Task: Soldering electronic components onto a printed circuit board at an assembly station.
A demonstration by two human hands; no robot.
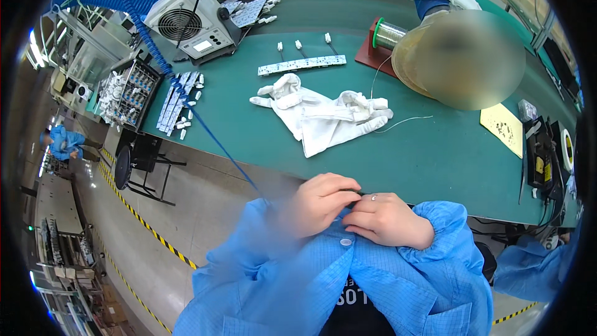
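Both hands meet in front of my blue jacket (pixel 398 286), close to the table's near edge. My left hand (pixel 323 202) is closed, its fingers curled toward the right hand. My right hand (pixel 387 219), with a ring on one finger, is closed too, its fingertips against the left's. A small dark thing (pixel 356 195) shows between the fingers; its kind is hidden. A blue coiled cord (pixel 214 134) runs down toward my left wrist, which is blurred. Beyond the hands, a pair of white gloves (pixel 323 118) lies crumpled on the green table (pixel 249 124).
Behind the gloves lies a strip circuit board (pixel 301 65) with wired connectors. A solder wire spool (pixel 390 34) stands beside a blurred round shape (pixel 460 59). More boards (pixel 177 102) and a fan unit (pixel 189 18) are left; a yellow pad (pixel 502 129) is right. Another person's sleeve (pixel 535 267) shows lower right.
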